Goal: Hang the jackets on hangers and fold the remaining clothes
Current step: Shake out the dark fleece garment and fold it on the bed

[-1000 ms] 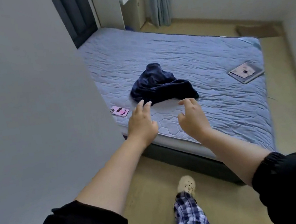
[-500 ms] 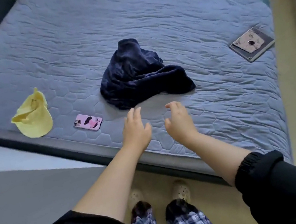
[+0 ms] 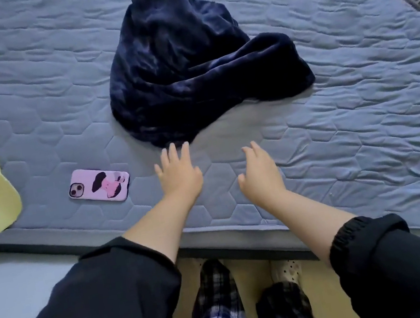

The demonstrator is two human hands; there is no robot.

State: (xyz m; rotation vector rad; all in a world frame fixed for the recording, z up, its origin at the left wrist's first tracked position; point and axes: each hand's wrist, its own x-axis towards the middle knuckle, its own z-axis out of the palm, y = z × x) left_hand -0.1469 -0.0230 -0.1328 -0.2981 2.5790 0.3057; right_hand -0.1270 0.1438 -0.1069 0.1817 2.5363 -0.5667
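Quilted bed point(image 3: 337, 138) holds the crumpled navy garment point(image 3: 188, 66) at its middle, left hand point(image 3: 178, 174) and right hand point(image 3: 259, 173) empty, fingers point(image 3: 173, 151) spread, left perhaps brushing its near edge; best pinch two corners, then lift.

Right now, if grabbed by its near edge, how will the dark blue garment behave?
Probably floppy: the dark blue garment lies crumpled in soft folds, so it should sag and unfurl from one grip. Its plush pile looks bulky yet likely light. Pushed, it would probably bunch on the quilted mattress, not slide.
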